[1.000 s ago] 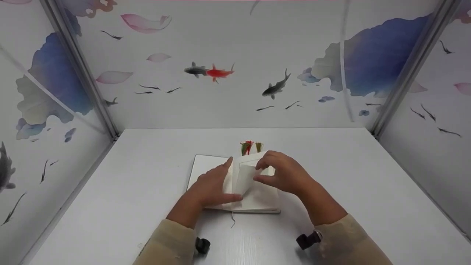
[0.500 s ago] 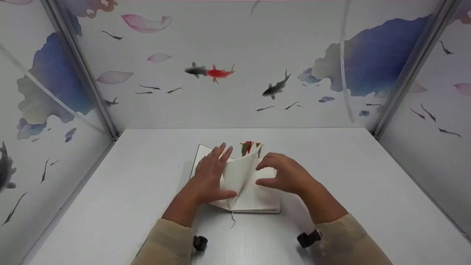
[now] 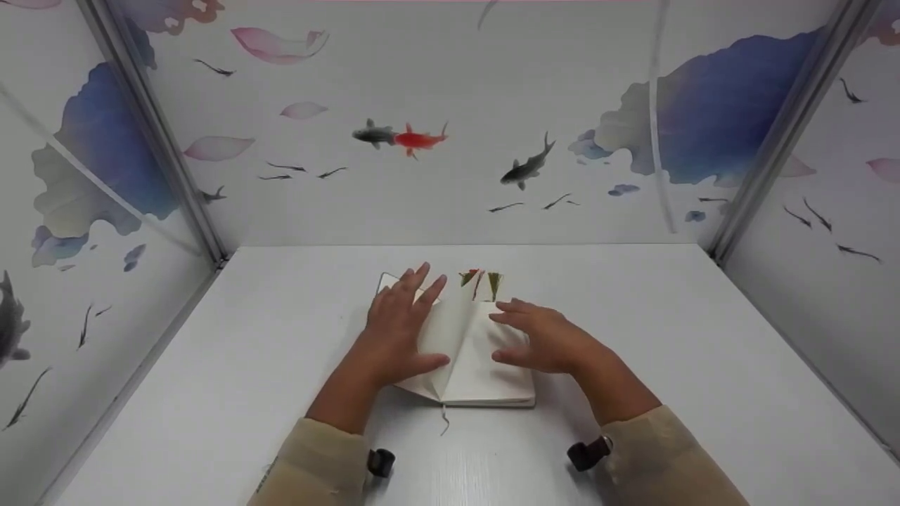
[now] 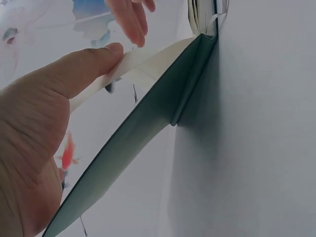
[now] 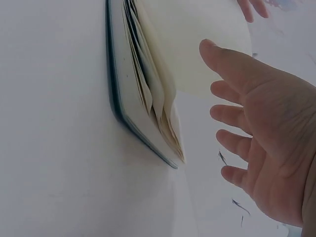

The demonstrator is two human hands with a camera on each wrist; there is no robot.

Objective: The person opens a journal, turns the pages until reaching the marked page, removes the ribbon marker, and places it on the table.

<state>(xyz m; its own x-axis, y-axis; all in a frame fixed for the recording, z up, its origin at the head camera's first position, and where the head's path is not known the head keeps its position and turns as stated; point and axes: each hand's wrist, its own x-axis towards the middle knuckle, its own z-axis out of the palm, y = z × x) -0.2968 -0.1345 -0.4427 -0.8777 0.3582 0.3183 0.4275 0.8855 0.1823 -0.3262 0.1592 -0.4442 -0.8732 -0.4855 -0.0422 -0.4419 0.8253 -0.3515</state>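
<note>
Cream pages (image 3: 448, 330) lean apart in one notebook (image 3: 492, 379), centred on the table (image 3: 281, 344) within easy reach.
Of two hands, the left hand (image 3: 399, 330), fingers spread, lies along the one raised cover (image 4: 128, 143), apparently so lifted pages don't flop back; the right hand (image 3: 552, 339), relaxed, grips nothing, perhaps leaving the flat side free. One ribbon (image 3: 445, 419) trails nearest me; at least two tassels (image 3: 494, 284), partly hidden, show beyond the far edge.

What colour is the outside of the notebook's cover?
The cover is dark green, clearest in the left wrist view.
</note>
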